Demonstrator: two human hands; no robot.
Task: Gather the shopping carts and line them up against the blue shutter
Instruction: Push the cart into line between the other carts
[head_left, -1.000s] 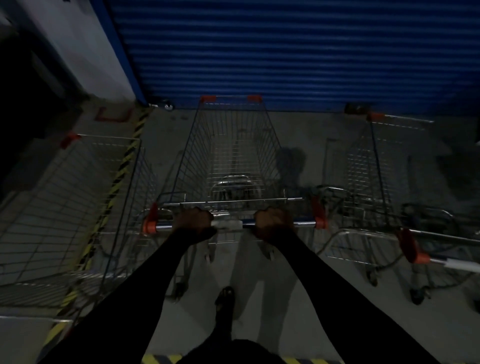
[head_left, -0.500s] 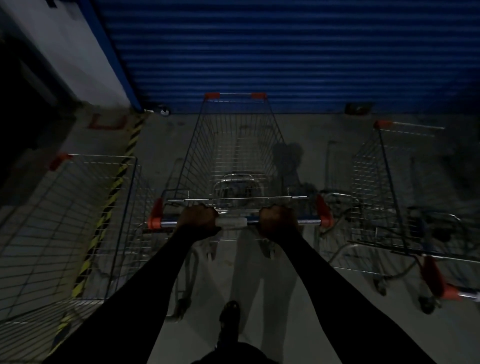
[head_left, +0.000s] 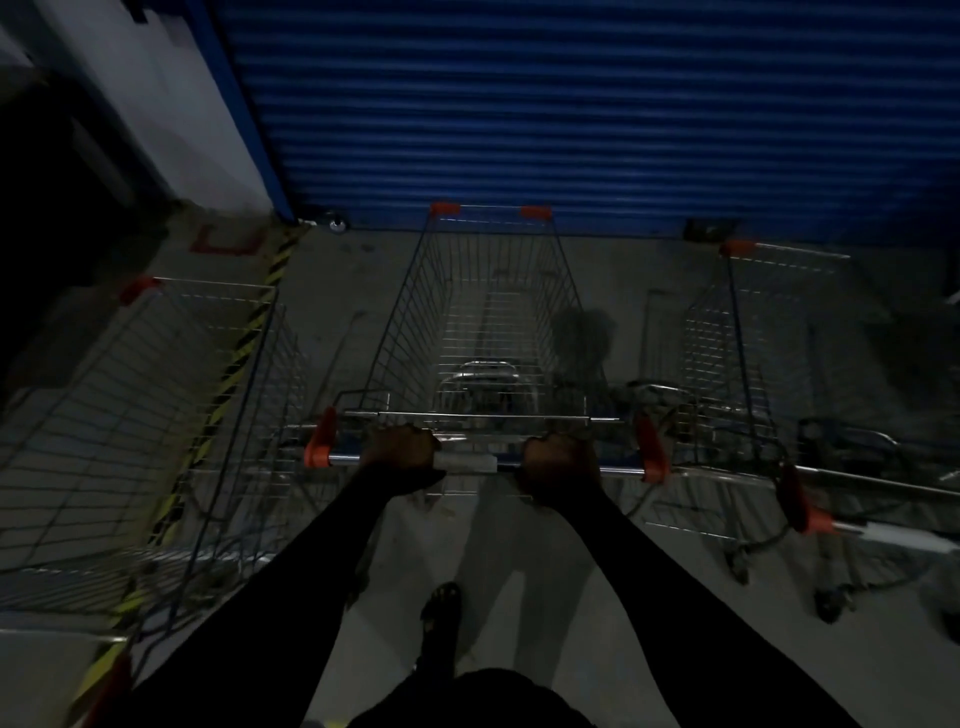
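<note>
Blue shutter (head_left: 597, 114), middle cart (head_left: 488, 322) nose at its base.
Left hand (head_left: 400, 452) and right hand (head_left: 558, 462) grip the cart handle (head_left: 467, 460).

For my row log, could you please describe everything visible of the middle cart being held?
The middle cart is a silver wire-mesh basket that looks empty. It stands upright on the concrete floor, nose toward the blue shutter. Orange caps mark its front corners and handle ends. The left hand and right hand grip its handle bar. Whether it touches the shutter cannot be told.
</note>
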